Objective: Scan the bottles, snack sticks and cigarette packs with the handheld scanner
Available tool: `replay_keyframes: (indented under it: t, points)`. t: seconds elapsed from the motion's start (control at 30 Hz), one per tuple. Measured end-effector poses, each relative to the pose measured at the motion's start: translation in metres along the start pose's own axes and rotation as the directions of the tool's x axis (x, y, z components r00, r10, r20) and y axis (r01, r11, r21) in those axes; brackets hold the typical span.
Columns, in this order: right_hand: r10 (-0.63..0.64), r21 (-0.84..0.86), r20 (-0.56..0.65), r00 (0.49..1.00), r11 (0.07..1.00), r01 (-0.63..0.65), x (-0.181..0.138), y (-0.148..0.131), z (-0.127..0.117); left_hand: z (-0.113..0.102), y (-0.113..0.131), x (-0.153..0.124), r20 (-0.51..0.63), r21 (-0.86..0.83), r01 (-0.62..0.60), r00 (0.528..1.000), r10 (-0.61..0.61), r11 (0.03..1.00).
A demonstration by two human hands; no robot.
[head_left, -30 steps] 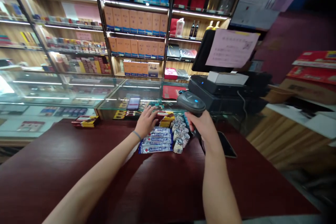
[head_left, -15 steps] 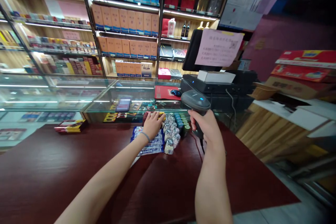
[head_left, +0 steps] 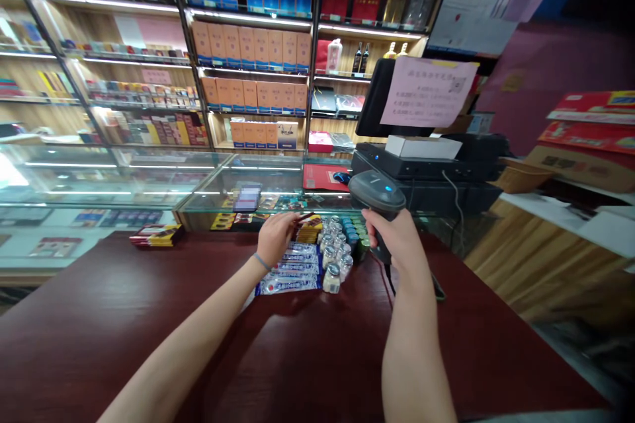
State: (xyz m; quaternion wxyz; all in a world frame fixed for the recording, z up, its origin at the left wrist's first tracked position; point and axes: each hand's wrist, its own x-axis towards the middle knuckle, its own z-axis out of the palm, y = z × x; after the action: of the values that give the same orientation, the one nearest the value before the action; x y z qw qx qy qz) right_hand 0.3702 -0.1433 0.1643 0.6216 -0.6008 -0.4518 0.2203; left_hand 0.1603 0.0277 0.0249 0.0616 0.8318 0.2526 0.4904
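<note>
My right hand is wrapped round the handle of a black barcode scanner, its head raised above the counter. A thin dark red and yellow packet is held edge-on in my left hand, fingers closed on it. Just under it lies a stack of yellow packets. Blue-and-white wrapped sticks are lined up nearer me, partly behind my left wrist. To their right stand rows of small clear jars with silvery lids, then blue-topped containers and green-topped ones.
The dark red counter has another pile of red-and-yellow packets at left. A glass display case runs behind it. A monitor and a black cash drawer stand behind the scanner. A dark flat object lies beside my right forearm.
My left hand, earlier spread over the packets, has drawn left and closed on one, lifting it. The yellow stack now shows. My right hand still holds the scanner; the view has shifted slightly.
</note>
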Motion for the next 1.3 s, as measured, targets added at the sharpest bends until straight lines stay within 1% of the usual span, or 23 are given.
replay_keyframes:
  t: [0.03, 0.07, 0.1, 0.13, 0.2, 0.23, 0.27, 0.33, 0.37, 0.43, 0.47, 0.53, 0.6, 0.67, 0.77, 0.87, 1.0, 1.03, 1.1, 1.17, 1.2, 1.3]
  points:
    - [0.000, -0.004, -0.004, 1.000, 1.000, 0.000, 0.000, 0.001, 0.003, -0.009, -0.004, -0.006, -0.068, -0.037, 0.063, 0.996, -0.065, 0.997]
    - [0.002, -0.007, -0.003, 1.000, 1.000, -0.002, 0.001, 0.002, 0.006, -0.018, -0.008, -0.013, -0.130, -0.082, 0.134, 0.981, -0.144, 0.988]
    - [0.003, -0.010, 0.000, 1.000, 1.000, -0.003, 0.001, 0.003, 0.010, -0.027, -0.013, -0.020, -0.186, -0.136, 0.211, 0.954, -0.234, 0.968]
    - [0.003, -0.016, 0.004, 1.000, 1.000, -0.003, 0.001, 0.004, 0.015, -0.035, -0.019, -0.028, -0.235, -0.200, 0.285, 0.915, -0.328, 0.937]
    - [0.001, -0.031, 0.019, 1.000, 1.000, 0.000, 0.000, 0.006, 0.028, -0.051, -0.032, -0.044, -0.289, -0.370, 0.394, 0.812, -0.507, 0.841]
    - [-0.004, -0.039, 0.029, 1.000, 0.999, 0.005, -0.001, 0.006, 0.036, -0.057, -0.038, -0.053, -0.283, -0.475, 0.421, 0.759, -0.587, 0.773]
    - [-0.011, -0.047, 0.038, 0.999, 0.999, 0.013, -0.003, 0.007, 0.044, -0.063, -0.045, -0.061, -0.253, -0.582, 0.432, 0.709, -0.658, 0.689]
    - [-0.019, -0.066, 0.064, 0.998, 0.998, 0.023, -0.007, 0.007, 0.062, -0.073, -0.057, -0.078, -0.161, -0.758, 0.422, 0.618, -0.770, 0.497]
    - [-0.022, -0.080, 0.084, 0.996, 0.996, 0.029, -0.009, 0.007, 0.071, -0.077, -0.062, -0.085, -0.121, -0.817, 0.408, 0.569, -0.813, 0.407]
    - [-0.039, -0.122, 0.135, 0.990, 0.991, 0.056, -0.014, 0.010, 0.089, -0.084, -0.072, -0.098, -0.082, -0.889, 0.364, 0.473, -0.877, 0.279]
    - [-0.058, -0.148, 0.164, 0.985, 0.986, 0.083, -0.017, 0.013, 0.098, -0.087, -0.077, -0.102, -0.077, -0.911, 0.335, 0.429, -0.900, 0.238]
    - [-0.094, -0.197, 0.228, 0.969, 0.970, 0.141, -0.022, 0.020, 0.114, -0.094, -0.085, -0.108, -0.073, -0.941, 0.284, 0.359, -0.931, 0.183]
    - [-0.105, -0.225, 0.303, 0.947, 0.958, 0.178, -0.029, 0.029, 0.131, -0.099, -0.092, -0.111, -0.071, -0.958, 0.246, 0.298, -0.952, 0.149]
    - [-0.085, -0.242, 0.397, 0.914, 0.951, 0.194, -0.037, 0.038, 0.146, -0.103, -0.097, -0.111, -0.064, -0.968, 0.220, 0.250, -0.966, 0.121]
    - [-0.021, -0.310, 0.513, 0.858, 0.928, 0.208, -0.052, 0.050, 0.166, -0.107, -0.100, -0.111, -0.057, -0.977, 0.188, 0.203, -0.978, 0.096]
    - [0.046, -0.396, 0.565, 0.824, 0.891, 0.222, -0.064, 0.058, 0.180, -0.107, -0.100, -0.111, -0.056, -0.982, 0.165, 0.191, -0.980, 0.088]
    - [0.125, -0.512, 0.570, 0.812, 0.827, 0.232, -0.069, 0.061, 0.187, -0.106, -0.099, -0.110, -0.055, -0.984, 0.158, 0.189, -0.980, 0.086]
    - [0.134, -0.521, 0.577, 0.805, 0.821, 0.236, -0.069, 0.061, 0.188, -0.106, -0.098, -0.110, -0.055, -0.985, 0.152, 0.196, -0.979, 0.086]
    - [0.133, -0.511, 0.596, 0.792, 0.824, 0.246, -0.068, 0.061, 0.187, -0.107, -0.096, -0.110, -0.052, -0.987, 0.134, 0.227, -0.972, 0.085]
    - [0.131, -0.499, 0.600, 0.790, 0.833, 0.241, -0.068, 0.059, 0.186, -0.107, -0.094, -0.109, -0.052, -0.990, 0.118, 0.247, -0.968, 0.083]
    - [0.135, -0.499, 0.595, 0.792, 0.835, 0.233, -0.068, 0.058, 0.186, -0.107, -0.094, -0.109, -0.053, -0.990, 0.116, 0.245, -0.968, 0.083]
    - [0.154, -0.509, 0.576, 0.803, 0.836, 0.205, -0.068, 0.054, 0.184, -0.108, -0.093, -0.108, -0.049, -0.987, 0.140, 0.204, -0.978, 0.079]
